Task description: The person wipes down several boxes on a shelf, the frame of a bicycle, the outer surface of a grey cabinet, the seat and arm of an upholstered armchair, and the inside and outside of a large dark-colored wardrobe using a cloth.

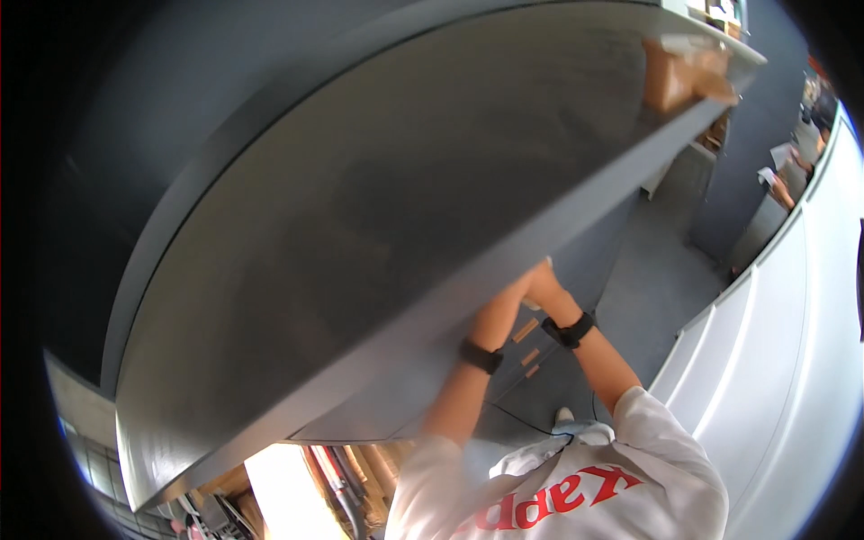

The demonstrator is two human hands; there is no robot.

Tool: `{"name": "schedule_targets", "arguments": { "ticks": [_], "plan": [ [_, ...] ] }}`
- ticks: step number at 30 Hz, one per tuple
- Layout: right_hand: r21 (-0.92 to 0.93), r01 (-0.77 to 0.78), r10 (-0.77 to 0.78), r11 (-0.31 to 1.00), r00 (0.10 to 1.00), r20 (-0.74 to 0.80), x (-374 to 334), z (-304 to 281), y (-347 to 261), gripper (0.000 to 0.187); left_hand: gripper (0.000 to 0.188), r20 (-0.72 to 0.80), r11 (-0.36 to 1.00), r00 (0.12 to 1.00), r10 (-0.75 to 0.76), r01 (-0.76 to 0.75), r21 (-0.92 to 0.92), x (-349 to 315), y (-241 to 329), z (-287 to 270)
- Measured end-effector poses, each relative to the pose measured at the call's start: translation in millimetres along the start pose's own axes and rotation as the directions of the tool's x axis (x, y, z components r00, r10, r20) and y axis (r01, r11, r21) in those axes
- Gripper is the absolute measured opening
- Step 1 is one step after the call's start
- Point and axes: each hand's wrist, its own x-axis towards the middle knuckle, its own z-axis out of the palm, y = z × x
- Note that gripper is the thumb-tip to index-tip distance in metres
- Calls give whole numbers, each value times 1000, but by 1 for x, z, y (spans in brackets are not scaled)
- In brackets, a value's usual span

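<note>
Just at the front edge of a long dark grey worktop (432, 207), my two hands come together. My left hand (515, 292) and my right hand (545, 285) touch or overlap, both with black bands on the wrists. A small pale thing (531, 305) shows just under them; its kind is too blurred to make out. Motion and overlap hide the fingers of both hands. Below the hands, a grey drawer front carries several tan strips (526, 330).
An open cardboard box (673, 79) sits at the worktop's far right end. White panels (765, 333) line the right side of the grey floor (648, 270). Beyond, another person's hand (781, 191) is near white paper. Folders and boards (346, 477) stand lower left. A dark cable (522, 421) runs low.
</note>
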Motion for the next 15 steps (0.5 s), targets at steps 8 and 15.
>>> {"name": "schedule_targets", "arguments": {
  "ticks": [8, 15],
  "plan": [
    [-46, -123, 125, 991, 991, 46, 11, -9, 79, 29, 34, -9, 935, 997, -71, 63, -349, 33, 5, 59],
    [-14, -145, 146, 989, 989, 31, -2, -2, 70, 30, 35, -16, 754, 996, -92, 59, -654, 14, 15, 46]
  ]
}}
